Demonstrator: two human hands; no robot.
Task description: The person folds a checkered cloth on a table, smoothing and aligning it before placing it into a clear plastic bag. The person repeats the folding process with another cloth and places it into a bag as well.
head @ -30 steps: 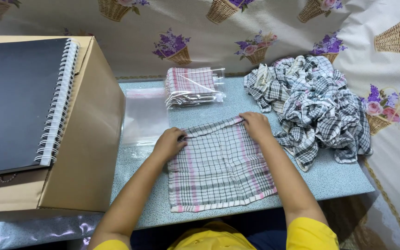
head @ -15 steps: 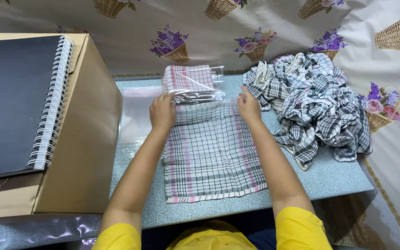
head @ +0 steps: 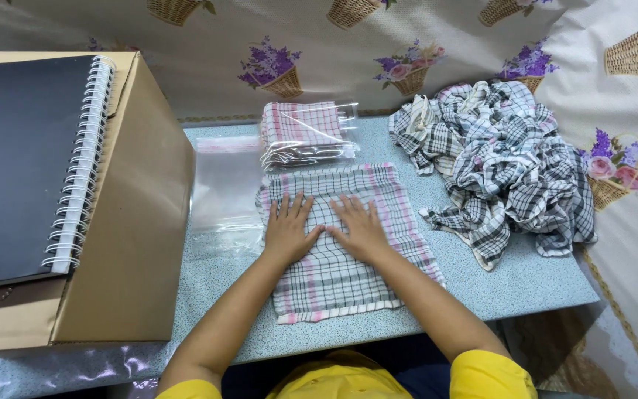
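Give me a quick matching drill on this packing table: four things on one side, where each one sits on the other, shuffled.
Things:
1. pink checked cloth
2. bagged cloths
3. heap of black checked cloths
4. spiral notebook

Places:
A. on the cardboard box
B. piled at the table's right end
C. flat under both hands
D. far edge, just beyond the flat cloth

Pairs: 1-C, 2-D, 3-B, 4-A

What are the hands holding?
Nothing is gripped. Left hand and right hand lie flat, palms down, on the middle of the checked cloth.
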